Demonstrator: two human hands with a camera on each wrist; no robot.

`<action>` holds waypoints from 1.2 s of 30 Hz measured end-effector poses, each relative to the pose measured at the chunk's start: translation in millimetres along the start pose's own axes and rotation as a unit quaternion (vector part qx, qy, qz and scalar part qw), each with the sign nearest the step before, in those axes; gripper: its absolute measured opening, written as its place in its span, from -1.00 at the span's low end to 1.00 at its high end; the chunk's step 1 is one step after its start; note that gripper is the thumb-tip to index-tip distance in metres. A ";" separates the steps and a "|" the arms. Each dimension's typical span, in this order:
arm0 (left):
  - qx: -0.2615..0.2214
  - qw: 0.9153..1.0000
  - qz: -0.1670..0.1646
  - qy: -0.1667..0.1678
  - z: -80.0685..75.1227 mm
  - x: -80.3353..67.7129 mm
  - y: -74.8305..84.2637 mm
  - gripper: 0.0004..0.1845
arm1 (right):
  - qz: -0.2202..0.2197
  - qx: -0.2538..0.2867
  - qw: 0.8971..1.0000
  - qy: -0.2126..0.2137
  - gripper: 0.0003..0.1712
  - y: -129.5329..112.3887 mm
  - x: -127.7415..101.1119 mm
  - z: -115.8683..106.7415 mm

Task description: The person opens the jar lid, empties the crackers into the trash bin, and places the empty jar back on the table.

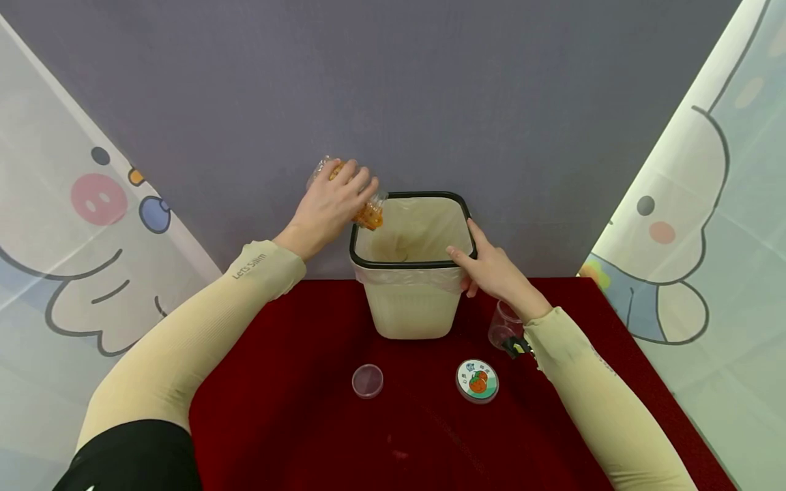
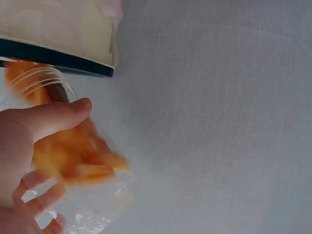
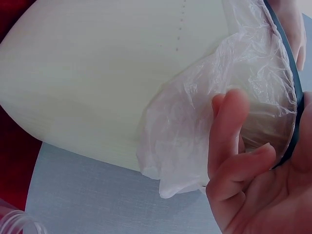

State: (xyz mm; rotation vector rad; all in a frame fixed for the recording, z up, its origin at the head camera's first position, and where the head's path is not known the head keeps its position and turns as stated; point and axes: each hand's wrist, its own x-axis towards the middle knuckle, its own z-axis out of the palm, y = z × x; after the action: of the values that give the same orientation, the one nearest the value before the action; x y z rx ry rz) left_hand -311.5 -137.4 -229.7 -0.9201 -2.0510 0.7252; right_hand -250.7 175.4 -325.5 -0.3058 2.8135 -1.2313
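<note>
My left hand (image 1: pixel 334 204) grips a clear plastic jar (image 2: pixel 95 209), tipped with its threaded mouth at the left side of a bin. Orange pieces (image 2: pixel 78 151) fill part of the jar, and some sit right at its mouth. The cream-coloured bin (image 1: pixel 411 307) has a black rim (image 1: pixel 405 264) and a thin plastic liner (image 3: pixel 180 122) folded over it. At the bin's right front corner, my right hand (image 1: pixel 497 269) holds the rim, fingers outside against the liner and the thumb on top.
A second clear jar (image 1: pixel 500 327) lies under my right wrist. Toward me on the red tablecloth (image 1: pixel 295 409) are a small clear lid (image 1: pixel 367 381) and a round container lid (image 1: pixel 477 380) with an orange fruit picture. A grey wall (image 1: pixel 393 88) rises behind the bin.
</note>
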 end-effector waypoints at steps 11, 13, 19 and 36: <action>-0.003 1.000 -0.013 0.018 -5.4 3.1 -4.5 -0.42 | -0.003 -0.008 1.000 0.007 0.13 0.4 1.8 -0.1; 0.000 1.000 -0.012 0.020 -6.3 4.1 -4.1 -0.40 | -0.004 -0.006 1.000 0.008 0.14 0.5 2.1 0.3; -0.007 1.000 -0.013 0.021 -6.5 2.9 -2.5 -0.40 | -0.004 -0.002 1.000 0.005 0.15 0.1 2.8 1.0; -0.271 0.947 -0.166 -0.051 -5.9 -20.9 -3.7 -0.16 | -0.006 0.000 1.000 0.010 0.13 -0.4 2.2 1.9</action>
State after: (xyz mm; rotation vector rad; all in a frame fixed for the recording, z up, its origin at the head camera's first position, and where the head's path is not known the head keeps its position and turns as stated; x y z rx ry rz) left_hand -298.7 -155.0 -232.2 -0.8002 -2.4725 0.0177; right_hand -252.5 173.3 -326.4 -0.3118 2.8325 -1.2436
